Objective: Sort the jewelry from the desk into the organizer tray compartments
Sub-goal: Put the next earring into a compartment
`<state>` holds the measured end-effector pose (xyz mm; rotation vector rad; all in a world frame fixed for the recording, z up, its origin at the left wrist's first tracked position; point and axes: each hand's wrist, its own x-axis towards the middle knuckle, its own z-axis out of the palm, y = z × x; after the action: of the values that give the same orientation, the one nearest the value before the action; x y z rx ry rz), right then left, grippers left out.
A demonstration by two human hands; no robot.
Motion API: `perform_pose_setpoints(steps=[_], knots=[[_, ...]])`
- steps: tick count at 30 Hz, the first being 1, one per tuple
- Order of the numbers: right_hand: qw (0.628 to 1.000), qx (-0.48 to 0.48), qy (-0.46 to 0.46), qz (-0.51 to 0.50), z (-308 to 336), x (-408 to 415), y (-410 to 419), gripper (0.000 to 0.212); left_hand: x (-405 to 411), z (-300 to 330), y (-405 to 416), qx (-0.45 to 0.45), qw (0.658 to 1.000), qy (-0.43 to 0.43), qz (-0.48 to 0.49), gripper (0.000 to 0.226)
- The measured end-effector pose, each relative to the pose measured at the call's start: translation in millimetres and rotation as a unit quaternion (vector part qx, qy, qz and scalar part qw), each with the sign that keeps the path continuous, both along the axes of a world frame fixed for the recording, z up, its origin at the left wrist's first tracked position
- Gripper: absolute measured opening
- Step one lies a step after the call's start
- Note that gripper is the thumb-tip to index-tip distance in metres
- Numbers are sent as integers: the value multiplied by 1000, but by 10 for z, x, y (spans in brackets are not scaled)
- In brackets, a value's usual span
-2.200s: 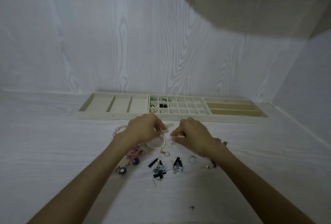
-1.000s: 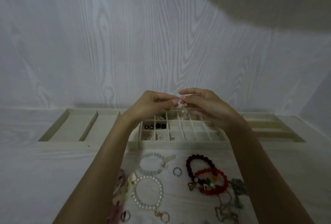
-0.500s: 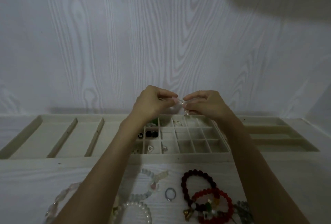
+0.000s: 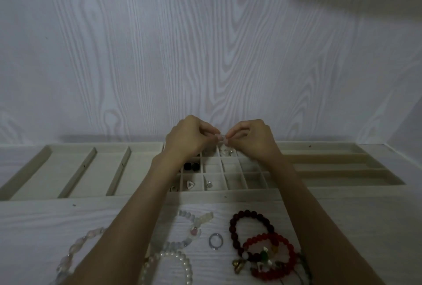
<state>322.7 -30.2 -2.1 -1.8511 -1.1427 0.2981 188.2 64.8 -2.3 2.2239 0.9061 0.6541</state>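
Pinching one tiny piece, too small to identify, between my left hand (image 4: 190,135) and right hand (image 4: 251,135), frame centre, above the organizer tray (image 4: 75,171) grid. Judged next: lower it into a free compartment.

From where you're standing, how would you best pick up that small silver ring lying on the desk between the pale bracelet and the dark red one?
I'd pinch the silver ring across its band from straight above, probably one fingertip inside the hole and one outside. It lies flat on the desk, so a sideways grab has no edge to catch. The pale bracelet and dark red bracelet sit close on either side, leaving the top clearest.
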Motion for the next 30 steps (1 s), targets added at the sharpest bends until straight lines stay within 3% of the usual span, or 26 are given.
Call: perform_pose_setpoints(steps=[8, 12, 16, 20, 23, 30], knots=[[998, -59, 6, -11, 115, 39, -40, 5, 26, -8, -41, 19, 999, 7, 44, 24], [991, -129, 35, -22, 154, -9, -26, 23, 50, -9, -97, 11, 999, 7, 50, 20], [986, -149, 71, -35, 128, -14, 11, 31, 72, 10, -142, -17, 999, 12, 26, 20], [986, -145, 79, -36, 103, 9, 18, 23, 64, 38, -128, -52, 998, 22, -33, 6], [986, -146, 82, -29, 70, 18, 16, 28, 52, 32, -88, -60, 996, 33, -65, 16], [991, -114, -68, -17, 160, 91, -80, 14, -67, 91, 85, -53, 995, 59, -67, 27]])
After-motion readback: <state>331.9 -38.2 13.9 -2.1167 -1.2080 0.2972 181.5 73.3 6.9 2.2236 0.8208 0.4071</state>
